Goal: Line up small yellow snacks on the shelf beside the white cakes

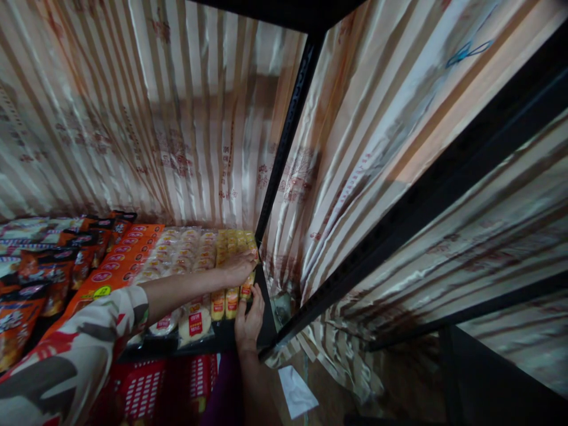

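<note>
Rows of small yellow wrapped snack packs (231, 299) with red labels line the right end of a dark shelf (266, 313). My left hand (242, 267), in a patterned sleeve, reaches across from the left and lies flat over the back of the rightmost rows. Its fingers look stretched out, though their tips are hard to see. At the front of the end row, my right hand (249, 318) has thumb and fingers on either side of a yellow snack pack (247, 288). Clear bags of round pale pastries (195, 322) sit to the left of the yellow rows.
Orange snack packaging (124, 254) and dark-orange bags (48, 275) fill the shelf's left part. A black rack post (288, 130) rises behind the corner, with striped curtains (199, 118) around. Below are a red basket (144, 390) and a white paper (296, 390) on the floor.
</note>
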`<state>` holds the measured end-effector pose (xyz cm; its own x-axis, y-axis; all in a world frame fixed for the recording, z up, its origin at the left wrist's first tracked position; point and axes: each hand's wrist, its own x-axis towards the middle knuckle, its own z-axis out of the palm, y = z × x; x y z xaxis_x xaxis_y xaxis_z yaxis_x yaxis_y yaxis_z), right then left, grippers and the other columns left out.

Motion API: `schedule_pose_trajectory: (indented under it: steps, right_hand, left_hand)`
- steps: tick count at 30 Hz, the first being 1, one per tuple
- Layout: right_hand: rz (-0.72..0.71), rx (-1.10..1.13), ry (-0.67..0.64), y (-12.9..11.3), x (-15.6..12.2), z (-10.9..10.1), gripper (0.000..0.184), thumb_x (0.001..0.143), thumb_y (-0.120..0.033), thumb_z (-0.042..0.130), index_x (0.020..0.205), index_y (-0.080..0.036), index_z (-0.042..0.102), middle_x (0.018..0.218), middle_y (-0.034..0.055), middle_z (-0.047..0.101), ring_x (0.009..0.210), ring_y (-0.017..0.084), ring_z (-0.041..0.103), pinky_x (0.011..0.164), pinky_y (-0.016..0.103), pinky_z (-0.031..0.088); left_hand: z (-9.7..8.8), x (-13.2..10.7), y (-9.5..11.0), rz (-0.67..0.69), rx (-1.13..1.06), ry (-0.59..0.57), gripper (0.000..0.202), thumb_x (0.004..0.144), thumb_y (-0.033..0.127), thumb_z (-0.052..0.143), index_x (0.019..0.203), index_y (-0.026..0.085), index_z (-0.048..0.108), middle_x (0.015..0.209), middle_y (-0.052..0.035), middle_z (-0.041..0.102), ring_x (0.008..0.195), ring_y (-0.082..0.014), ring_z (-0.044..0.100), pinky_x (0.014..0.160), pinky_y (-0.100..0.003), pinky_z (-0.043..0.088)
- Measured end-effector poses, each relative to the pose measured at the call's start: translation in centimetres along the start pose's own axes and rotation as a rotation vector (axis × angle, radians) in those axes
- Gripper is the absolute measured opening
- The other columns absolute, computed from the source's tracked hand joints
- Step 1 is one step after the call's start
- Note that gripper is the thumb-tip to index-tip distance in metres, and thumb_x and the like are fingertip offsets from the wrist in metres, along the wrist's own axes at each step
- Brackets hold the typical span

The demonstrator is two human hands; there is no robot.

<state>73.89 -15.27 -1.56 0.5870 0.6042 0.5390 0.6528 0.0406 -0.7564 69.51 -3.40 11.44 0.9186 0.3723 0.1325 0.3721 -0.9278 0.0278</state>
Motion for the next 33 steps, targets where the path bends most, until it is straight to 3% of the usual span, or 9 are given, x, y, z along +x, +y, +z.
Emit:
schedule_pose_trajectory:
  steps: [10,24,33]
  right_hand:
    - [-0.019,0.005,0.004,-0.7,0.2,-0.5,0.039,0.087,-0.027,0.039,0.121,-0.009,0.048,0.135,0.0203,0.042,0.127,0.027,0.036,0.102,0.049,0.032]
    - [0.020,0.009,-0.018,-1.3,0.3,-0.8,0.037,0.087,-0.027,0.040,0.120,-0.012,0.049,0.135,0.0188,0.042,0.126,0.026,0.037,0.102,0.048,0.032]
    - [0.037,0.012,-0.031,-1.5,0.3,-1.0,0.036,0.088,-0.029,0.039,0.118,-0.012,0.051,0.135,0.0189,0.043,0.125,0.027,0.039,0.100,0.048,0.034]
  left_hand:
    - [-1.3,1.2,0.1,-0.299,-0.169,0.011,0.020,0.085,0.015,0.039,0.093,0.013,0.057,0.090,-0.0088,0.065,0.080,-0.0165,0.060,0.070,-0.024,0.045]
    - [-2.1,5.6,-1.9,-0.433,-0.232,0.121,0.023,0.082,0.008,0.038,0.092,0.013,0.058,0.092,-0.0087,0.064,0.082,-0.0159,0.060,0.071,-0.025,0.043]
    - [-0.2,6.9,-3.0,-0.449,-0.212,0.064,0.025,0.081,0.005,0.039,0.094,0.012,0.058,0.093,-0.0087,0.066,0.080,-0.0138,0.059,0.070,-0.023,0.044]
